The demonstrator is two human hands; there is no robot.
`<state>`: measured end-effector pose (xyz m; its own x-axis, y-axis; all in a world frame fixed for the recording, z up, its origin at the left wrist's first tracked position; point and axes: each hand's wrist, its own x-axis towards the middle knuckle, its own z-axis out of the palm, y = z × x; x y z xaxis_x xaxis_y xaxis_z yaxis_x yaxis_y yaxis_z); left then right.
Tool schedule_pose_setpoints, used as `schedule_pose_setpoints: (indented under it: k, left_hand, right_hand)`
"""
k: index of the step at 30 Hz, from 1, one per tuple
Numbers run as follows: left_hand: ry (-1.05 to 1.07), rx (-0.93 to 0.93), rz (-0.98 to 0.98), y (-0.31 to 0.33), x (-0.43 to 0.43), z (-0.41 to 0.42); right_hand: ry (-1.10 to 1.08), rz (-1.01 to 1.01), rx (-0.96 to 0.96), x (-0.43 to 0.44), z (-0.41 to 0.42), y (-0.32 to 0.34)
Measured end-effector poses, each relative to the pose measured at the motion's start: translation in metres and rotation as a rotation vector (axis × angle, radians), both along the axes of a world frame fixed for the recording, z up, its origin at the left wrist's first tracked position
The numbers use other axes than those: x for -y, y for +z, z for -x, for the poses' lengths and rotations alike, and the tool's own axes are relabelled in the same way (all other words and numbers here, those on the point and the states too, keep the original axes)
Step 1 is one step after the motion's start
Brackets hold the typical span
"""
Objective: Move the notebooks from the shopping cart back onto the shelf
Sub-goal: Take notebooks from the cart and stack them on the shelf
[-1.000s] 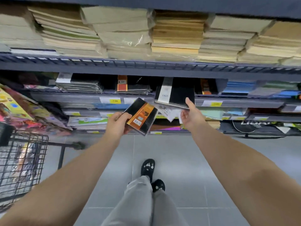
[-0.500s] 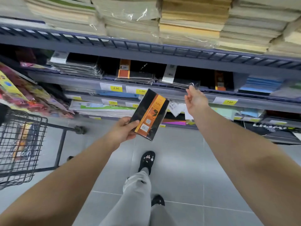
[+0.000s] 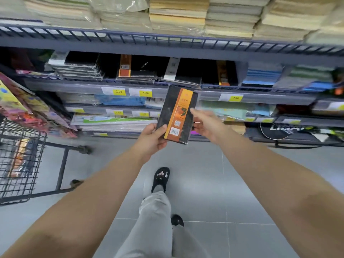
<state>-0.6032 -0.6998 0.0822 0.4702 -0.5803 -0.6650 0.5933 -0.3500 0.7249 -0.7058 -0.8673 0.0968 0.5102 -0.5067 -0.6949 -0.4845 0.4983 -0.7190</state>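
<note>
A black notebook with an orange band (image 3: 176, 114) is held upright in front of the shelf (image 3: 167, 91). My left hand (image 3: 151, 139) grips its lower left corner, thumb on the cover. My right hand (image 3: 206, 122) touches its right edge with the thumb on the front; whether its fingers curl behind is hidden. Similar black and orange notebooks (image 3: 136, 68) lie stacked on the shelf just above. The wire shopping cart (image 3: 20, 159) stands at the left with more wrapped notebooks inside.
Tall stacks of pale paper goods (image 3: 178, 17) fill the top shelf. Yellow price tags (image 3: 119, 91) line the shelf edge. Colourful books (image 3: 22, 107) lean at the left. My legs and black shoes (image 3: 161, 178) are on the grey tiled floor.
My right hand left the shelf edge and came down to the notebook's right side. My left hand raised the notebook and turned it more upright, closer to the shelf.
</note>
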Motion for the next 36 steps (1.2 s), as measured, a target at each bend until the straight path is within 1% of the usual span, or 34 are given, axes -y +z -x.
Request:
schedule_pose_setpoints:
  k: [2, 5, 8, 10, 12, 16, 19, 21, 23, 26, 28, 31, 36]
  left_hand:
    - [-0.009, -0.008, 0.035, 0.005, 0.018, 0.015]
    - [-0.041, -0.012, 0.071, 0.008, 0.045, 0.033]
    - [-0.083, 0.005, 0.087, 0.006, 0.072, 0.043]
    - [-0.151, 0.036, 0.089, 0.003, 0.092, 0.044]
    - [-0.217, 0.105, 0.078, -0.003, 0.112, 0.042]
    - [-0.404, 0.45, -0.073, -0.019, 0.144, 0.022]
    - [-0.611, 0.814, -0.207, -0.042, 0.158, -0.005]
    - [-0.837, 1.042, -0.388, -0.061, 0.161, -0.019]
    - [-1.007, 1.141, -0.574, -0.074, 0.164, -0.027]
    - [-1.107, 1.183, -0.691, -0.083, 0.169, -0.031]
    - [-1.113, 1.185, -0.714, -0.087, 0.172, -0.031]
    - [-1.099, 1.187, -0.705, -0.089, 0.173, -0.028]
    - [-1.08, 1.151, -0.673, -0.089, 0.171, -0.032]
  right_hand:
    - [0.056, 0.017, 0.026, -0.008, 0.022, 0.002]
    - [0.061, 0.003, 0.015, -0.011, 0.05, 0.009]
    - [0.142, -0.012, -0.009, -0.004, 0.074, 0.013]
    - [0.088, -0.031, 0.026, 0.008, 0.082, 0.009]
    - [-0.032, -0.077, 0.098, 0.027, 0.081, 0.004]
    - [-0.244, -0.136, 0.198, 0.079, 0.065, -0.011]
    - [-0.376, -0.169, 0.217, 0.113, 0.051, -0.026]
    - [-0.448, -0.212, 0.213, 0.127, 0.044, -0.034]
    - [-0.526, -0.24, 0.208, 0.135, 0.034, -0.042]
    - [-0.66, -0.243, 0.228, 0.139, 0.022, -0.05]
    - [-0.644, -0.213, 0.203, 0.136, 0.016, -0.052]
    - [-0.567, -0.122, 0.122, 0.129, 0.008, -0.056]
    - [-0.623, -0.035, 0.11, 0.139, -0.011, -0.05]
